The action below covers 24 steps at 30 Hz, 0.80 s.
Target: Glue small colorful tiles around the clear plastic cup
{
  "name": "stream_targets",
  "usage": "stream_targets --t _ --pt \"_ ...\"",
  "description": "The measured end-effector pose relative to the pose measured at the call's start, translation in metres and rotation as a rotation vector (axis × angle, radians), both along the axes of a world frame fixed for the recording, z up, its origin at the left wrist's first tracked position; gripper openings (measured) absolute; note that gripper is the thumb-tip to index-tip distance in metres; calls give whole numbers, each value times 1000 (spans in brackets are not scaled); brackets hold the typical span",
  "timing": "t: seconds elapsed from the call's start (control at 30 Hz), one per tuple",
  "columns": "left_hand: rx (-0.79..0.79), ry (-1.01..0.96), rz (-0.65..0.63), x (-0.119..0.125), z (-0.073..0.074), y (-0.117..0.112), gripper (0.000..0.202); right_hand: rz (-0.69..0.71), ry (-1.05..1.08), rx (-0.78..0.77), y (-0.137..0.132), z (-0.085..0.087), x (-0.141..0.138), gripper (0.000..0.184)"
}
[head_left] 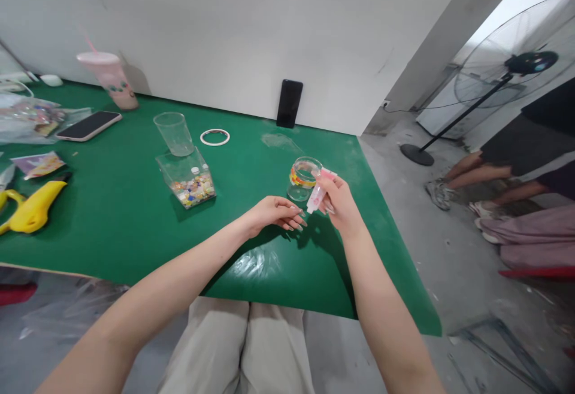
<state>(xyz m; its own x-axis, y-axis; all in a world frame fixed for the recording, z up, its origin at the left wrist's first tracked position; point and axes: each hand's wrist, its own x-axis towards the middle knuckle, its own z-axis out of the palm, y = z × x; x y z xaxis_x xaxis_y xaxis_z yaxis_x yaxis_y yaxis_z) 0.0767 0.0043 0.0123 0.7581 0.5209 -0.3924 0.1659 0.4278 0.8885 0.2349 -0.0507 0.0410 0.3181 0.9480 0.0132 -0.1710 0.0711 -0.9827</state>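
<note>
My right hand [340, 202] is closed around a small pink and white tube [318, 193], holding it just above the green table [135, 232]. Right behind the tube stands a small clear cup [303, 178] with a coloured band around it. My left hand [274, 213] rests on the table a little left of the tube, its fingers curled loosely and holding nothing.
A clear box of coloured beads [191, 179], an empty clear cup [173, 133], a white ring [214, 137], a black phone [288, 103] leaning on the wall, another phone [88, 125], a pink tumbler [110, 79], a yellow object [33, 207]. People sit on the floor at right by a fan [512, 64].
</note>
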Motion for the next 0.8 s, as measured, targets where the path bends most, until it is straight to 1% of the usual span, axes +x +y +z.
stream_targets --t 0.1,0.17,0.27,0.4,0.5,0.57,0.67,0.8 --pt "-19 -9 -7 1 0 -3 22 -42 -29 -26 0 2 -1 20" --pt "-21 -7 -11 1 -1 -5 30 -19 -67 -25 -1 3 1 23" --pt "-27 -19 -21 2 -2 -6 38 84 -77 -5 -3 5 5 30" --pt "-27 -38 -27 3 -6 -6 37 247 -20 12 -8 7 9 45" --pt "-8 -19 -24 2 -6 -5 31 383 46 22 -12 8 10 45" --pt "-5 -1 -7 2 -6 -4 25 426 93 49 -13 8 9 43" --pt "-22 8 19 3 -6 -4 20 372 118 96 -13 8 7 36" --pt "-35 -4 7 3 -5 -4 24 269 85 61 -10 10 6 21"
